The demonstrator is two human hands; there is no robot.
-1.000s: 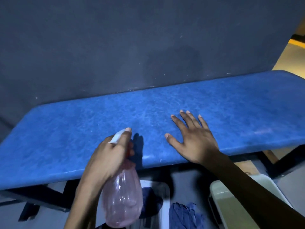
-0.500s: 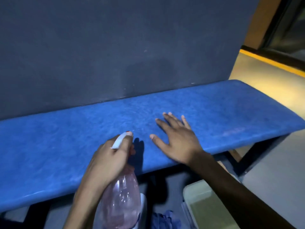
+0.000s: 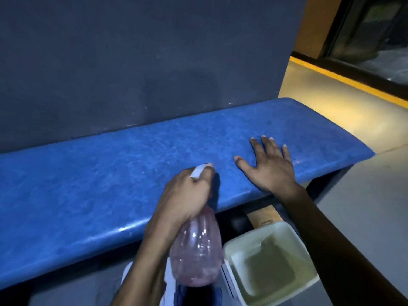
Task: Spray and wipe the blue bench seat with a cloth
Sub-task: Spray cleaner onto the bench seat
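Gripping the neck of a spray bottle [image 3: 196, 252], the left hand [image 3: 185, 195] is clenched around it with 1 finger laid over the white trigger head [image 3: 199, 171], the nozzle held just above the blue bench seat [image 3: 88, 184]. That bottle is clear, pink-tinted plastic, bulbous and ribbed, catching small bright glints; it hangs tilted below the seat's front edge. The right hand [image 3: 269, 166] lies flat and released, fingers spread, palm down on the seat toward its right end, holding nothing. The seat itself is a long slab with rounded corners and a rolled front lip, its glossy blue surface mottled with pale scuffs and streaks. Behind it rises a matte, dark grey wall [image 3: 143, 62], faintly blotched. Below the seat's edge sits a pale, squarish tub [image 3: 234, 248] with rounded corners and smooth walls, and a bit of dark blue fabric [image 3: 187, 293] shows under the bottle; whether that is the cloth cannot be told.

Compared with 0.5 s ago, the right hand has slid rightward along the seat, away from the left hand, while the left hand keeps the same grasp on the bottle. The view has swung so more of the tub's inside and the yellow-striped floor [image 3: 331, 111] at right appear.
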